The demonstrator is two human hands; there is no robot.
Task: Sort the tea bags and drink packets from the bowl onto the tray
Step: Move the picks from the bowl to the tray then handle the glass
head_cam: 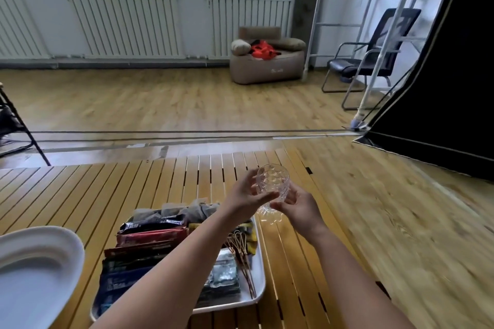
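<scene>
Bowl: a white bowl [34, 270] is seen at the near left edge of the slatted wooden bench [80, 195], cut off by the frame; nothing is seen in the part of its inside that shows.
Drink packets: dark, red and blue packets [149, 235] are laid in rows on the left part of the tray.
Tea bags: grey-brown tea bags [197, 209] are stacked at the far end of the tray.
Tray: a white tray [260, 283] is set just right of the bowl, partly covered by the left forearm.
Sticks: thin wooden sticks [240, 251] are laid along the right side of the tray.
Left hand [244, 196]: its fingers are curled round a clear patterned glass [272, 181], which is held above the bench past the tray's far right corner.
Right hand [299, 205]: the lower part of the same glass is gripped by its fingers.
</scene>
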